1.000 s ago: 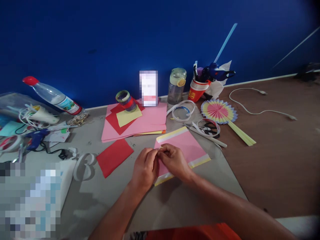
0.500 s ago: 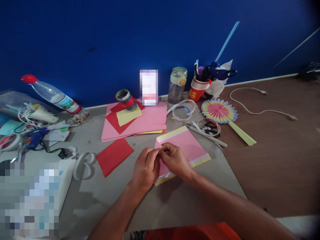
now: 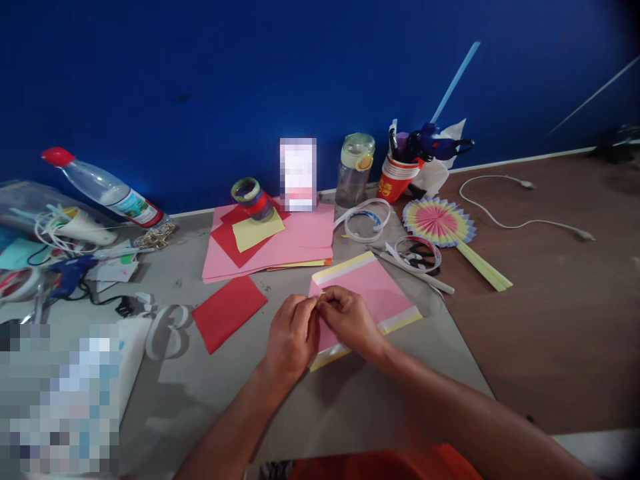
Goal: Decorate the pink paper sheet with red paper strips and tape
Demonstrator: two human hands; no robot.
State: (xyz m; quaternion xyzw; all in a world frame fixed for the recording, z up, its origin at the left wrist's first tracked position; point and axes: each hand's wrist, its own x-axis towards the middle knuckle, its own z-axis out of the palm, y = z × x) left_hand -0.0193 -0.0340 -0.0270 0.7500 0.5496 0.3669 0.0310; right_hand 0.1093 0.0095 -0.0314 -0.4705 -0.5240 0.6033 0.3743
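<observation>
A pink paper sheet (image 3: 377,287) with white and yellow strips along two of its edges lies at an angle on the grey mat. Over its left side, my left hand (image 3: 294,333) and my right hand (image 3: 349,319) meet with fingertips pinched together. A tiny pale sliver shows at the right fingertips. Most of what the fingers grip is hidden, so I cannot tell what it is. Left of my hands lies a red paper piece (image 3: 230,313). A pleated paper fan (image 3: 439,222) with a pale yellow handle rests to the right.
Behind lies a pink paper stack (image 3: 310,233) bearing a tape roll (image 3: 257,203). A clear bottle (image 3: 354,173) and a red paper cup (image 3: 395,179) of tools stand near the blue wall. A glue gun (image 3: 73,273) is left; a white cable (image 3: 500,213) lies right.
</observation>
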